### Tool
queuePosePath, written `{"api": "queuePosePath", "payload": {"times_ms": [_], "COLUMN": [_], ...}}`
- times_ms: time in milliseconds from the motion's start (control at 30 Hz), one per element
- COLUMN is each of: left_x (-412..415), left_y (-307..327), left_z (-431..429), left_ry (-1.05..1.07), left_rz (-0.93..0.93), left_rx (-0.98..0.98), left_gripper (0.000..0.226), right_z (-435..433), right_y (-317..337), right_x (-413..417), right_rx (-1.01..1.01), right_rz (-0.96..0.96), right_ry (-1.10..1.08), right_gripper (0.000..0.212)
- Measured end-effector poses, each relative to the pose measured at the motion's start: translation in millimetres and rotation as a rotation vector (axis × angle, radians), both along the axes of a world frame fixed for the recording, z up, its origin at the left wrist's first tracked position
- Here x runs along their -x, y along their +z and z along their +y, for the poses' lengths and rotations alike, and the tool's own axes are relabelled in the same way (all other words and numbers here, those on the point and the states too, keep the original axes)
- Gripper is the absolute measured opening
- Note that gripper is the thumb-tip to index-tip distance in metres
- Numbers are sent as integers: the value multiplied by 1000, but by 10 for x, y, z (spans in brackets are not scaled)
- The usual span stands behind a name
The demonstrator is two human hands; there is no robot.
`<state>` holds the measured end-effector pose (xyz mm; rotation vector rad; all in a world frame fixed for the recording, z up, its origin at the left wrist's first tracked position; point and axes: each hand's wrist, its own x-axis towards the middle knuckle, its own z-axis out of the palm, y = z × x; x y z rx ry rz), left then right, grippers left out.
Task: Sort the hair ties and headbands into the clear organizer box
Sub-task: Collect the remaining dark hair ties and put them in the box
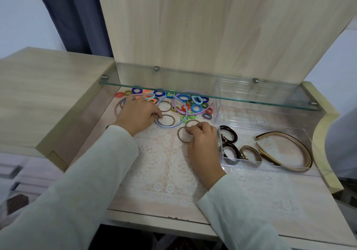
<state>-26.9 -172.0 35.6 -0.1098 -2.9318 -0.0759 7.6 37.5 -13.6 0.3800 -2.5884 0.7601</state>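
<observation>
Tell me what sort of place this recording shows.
Probably a dressing table in a bedroom at home: a light-wood vanity desk with a glass shelf, a lace mat strewn with hair ties, and a dark curtain behind.

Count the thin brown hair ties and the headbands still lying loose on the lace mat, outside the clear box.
thin brown hair ties: 4
headbands: 3, namely pink, pale blue, lilac
Total: 7 in view
</observation>
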Motion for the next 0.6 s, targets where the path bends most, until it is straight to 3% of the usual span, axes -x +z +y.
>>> {"api": "queuePosePath", "payload": {"times_ms": [333,600], "left_x": [6,-22], "left_y": [72,141], "left_z": [248,245], "left_ry": [160,133], "left_rz": [-69,-135], "left_rx": [-7,-66], "left_gripper": [23,15], "right_z": [28,28], "right_y": [-22,-43], "right_x": [16,31], "right_rx": [36,56], "right_rz": [-17,18], "right_ry": [2,35], "right_gripper": [40,35]}}
